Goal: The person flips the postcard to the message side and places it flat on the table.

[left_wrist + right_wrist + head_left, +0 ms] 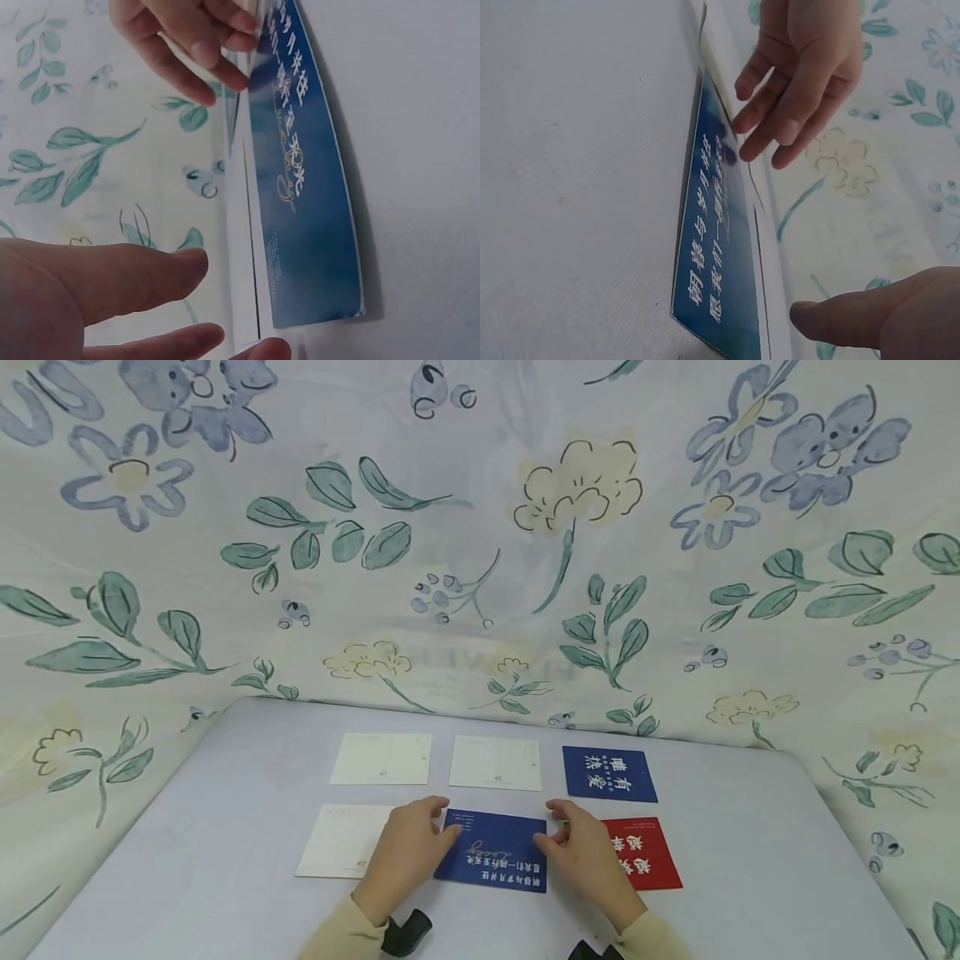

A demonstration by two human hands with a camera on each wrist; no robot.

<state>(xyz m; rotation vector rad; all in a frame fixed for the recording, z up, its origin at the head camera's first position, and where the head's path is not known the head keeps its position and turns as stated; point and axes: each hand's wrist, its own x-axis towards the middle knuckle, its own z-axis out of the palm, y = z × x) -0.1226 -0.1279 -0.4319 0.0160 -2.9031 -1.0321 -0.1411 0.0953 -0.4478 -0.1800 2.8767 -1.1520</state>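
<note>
A blue card (491, 850) with white and gold writing lies on the table in the middle of the front row. My left hand (407, 850) is at its left end, thumb and fingers apart, with the thumb tip over the card's edge in the head view. On the opposite end my right hand (587, 853) hovers in the same way, fingers spread. In the left wrist view, the left thumb (161, 277) stands off from the card's corner. The right thumb (847, 311) also shows a gap from the card in the right wrist view. Neither hand holds anything.
Behind are two cream cards, one at left (381, 758) and one in the middle (495, 763), plus a blue card (609, 773). Beside the hands lie a cream card (337, 843) and a red card (652, 856), both partly covered. Flowered cloth (480, 568) hangs behind the white table (225, 827).
</note>
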